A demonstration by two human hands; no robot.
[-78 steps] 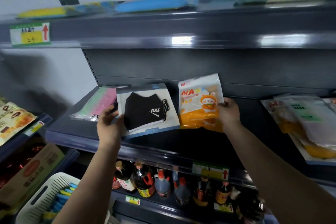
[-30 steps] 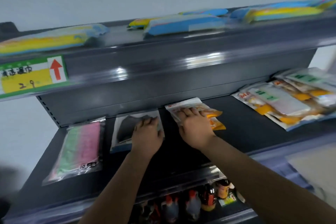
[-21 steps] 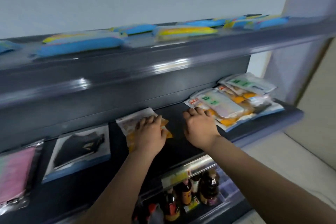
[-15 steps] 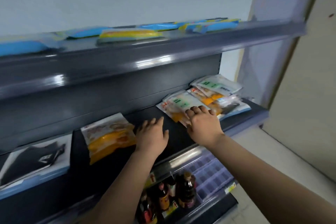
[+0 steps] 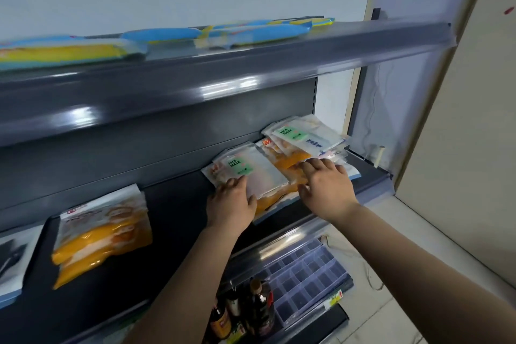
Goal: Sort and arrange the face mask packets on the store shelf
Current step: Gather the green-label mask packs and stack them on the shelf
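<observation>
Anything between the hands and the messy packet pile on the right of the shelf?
Nothing visible. The left hand already rests on the white face mask packet topping the pile; the right hand lies flat on the orange packets beside it.

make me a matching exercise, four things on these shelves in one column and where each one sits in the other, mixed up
Things:
1. orange mask packet
2. blue and yellow packs
3. sauce bottles
4. white mask packet

Places:
A. top shelf
B. lying alone, left part of the middle shelf
C. on the pile at the right, left hand touching it
D. lower shelf, beside the clear divider tray

Pairs: 1-B, 2-A, 3-D, 4-C
</observation>
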